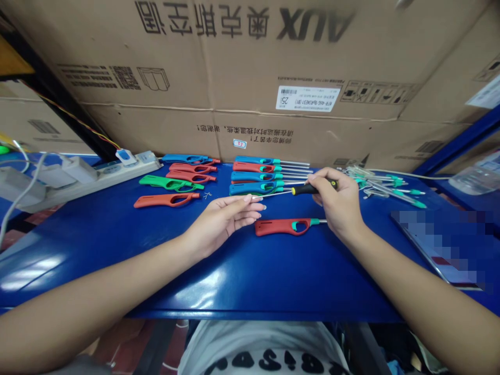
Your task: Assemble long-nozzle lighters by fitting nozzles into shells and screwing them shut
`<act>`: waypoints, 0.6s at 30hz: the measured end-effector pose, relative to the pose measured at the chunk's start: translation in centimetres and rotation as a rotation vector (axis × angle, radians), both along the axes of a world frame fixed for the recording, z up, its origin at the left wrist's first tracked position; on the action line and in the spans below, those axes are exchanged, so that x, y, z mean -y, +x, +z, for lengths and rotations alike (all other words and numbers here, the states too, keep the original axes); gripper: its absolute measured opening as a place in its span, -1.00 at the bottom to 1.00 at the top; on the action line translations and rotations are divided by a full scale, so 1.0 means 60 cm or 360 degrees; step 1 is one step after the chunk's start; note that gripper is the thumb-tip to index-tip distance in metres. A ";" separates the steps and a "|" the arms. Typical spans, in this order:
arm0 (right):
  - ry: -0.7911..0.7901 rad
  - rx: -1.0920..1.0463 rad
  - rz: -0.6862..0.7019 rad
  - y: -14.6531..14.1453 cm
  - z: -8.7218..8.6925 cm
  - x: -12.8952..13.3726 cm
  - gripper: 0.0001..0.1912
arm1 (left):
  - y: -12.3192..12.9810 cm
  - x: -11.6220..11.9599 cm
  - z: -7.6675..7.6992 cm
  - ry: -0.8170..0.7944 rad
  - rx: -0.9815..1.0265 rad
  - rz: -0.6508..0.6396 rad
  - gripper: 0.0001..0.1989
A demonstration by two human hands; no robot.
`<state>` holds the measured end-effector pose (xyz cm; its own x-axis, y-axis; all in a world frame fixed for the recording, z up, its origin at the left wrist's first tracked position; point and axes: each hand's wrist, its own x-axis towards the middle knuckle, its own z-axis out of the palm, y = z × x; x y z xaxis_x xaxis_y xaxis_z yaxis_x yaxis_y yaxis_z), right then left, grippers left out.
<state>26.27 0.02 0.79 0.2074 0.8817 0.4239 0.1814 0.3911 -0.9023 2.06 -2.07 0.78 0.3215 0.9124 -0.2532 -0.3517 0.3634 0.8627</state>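
My right hand (pixel 338 200) is closed round the black and yellow handle of a screwdriver (pixel 304 190), whose thin shaft points left. At the shaft's tip, my left hand (pixel 226 219) pinches something too small to make out between thumb and forefinger. Just below the hands lies a red lighter (pixel 277 226) with a teal trigger and a metal tube, partly behind my right hand. Behind them is a row of assembled blue and red lighters (pixel 253 176). To the left lie several lighter bodies without tubes, among them an orange one (pixel 156 201) and a green one (pixel 156 181).
Small screws (pixel 207 195) lie beside the orange body. Metal tubes with teal ends (pixel 402 195) are piled at the right, near a phone-like device (pixel 441 250). A power strip (pixel 109 174) crosses the blue table (pixel 242 286) at back left. A large cardboard box (pixel 234 73) stands behind.
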 end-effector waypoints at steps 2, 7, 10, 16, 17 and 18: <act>-0.0003 0.0021 -0.0001 -0.001 0.002 0.002 -0.79 | 0.002 -0.001 0.000 -0.0087 0.0023 0.0016 -0.84; 0.0105 0.0294 -0.0024 -0.013 0.009 0.013 -0.80 | 0.004 -0.002 -0.004 -0.0223 0.0093 0.0015 -0.78; 0.0208 0.0454 -0.0057 -0.021 0.012 0.020 -0.80 | 0.005 -0.002 -0.006 -0.0263 0.0090 0.0020 -0.78; 0.0273 0.0573 -0.0094 -0.023 0.009 0.024 -0.82 | 0.006 -0.002 -0.006 -0.0256 0.0105 0.0012 -0.78; 0.0280 0.0582 -0.0103 -0.022 0.009 0.024 -0.82 | 0.006 -0.003 -0.006 -0.0260 0.0111 0.0010 -0.78; 0.0285 0.0588 -0.0107 -0.022 0.009 0.024 -0.82 | 0.005 -0.003 -0.006 -0.0267 0.0116 0.0011 -0.78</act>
